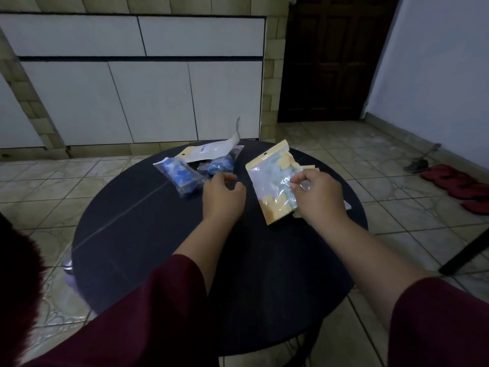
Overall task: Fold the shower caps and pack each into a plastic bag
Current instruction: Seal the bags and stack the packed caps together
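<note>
R hand point(316, 188) fingers pinch the yellow-edged bag point(275, 181) w/ pale cap inside (lying on desk point(148, 234)), L hand point(223, 193) loosely curled, empty; prob best to press air out before sealing

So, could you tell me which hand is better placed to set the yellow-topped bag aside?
The right hand: it already pinches the yellow-topped bag, while the left hand hovers off it, nearer the blue packed bags.
</note>
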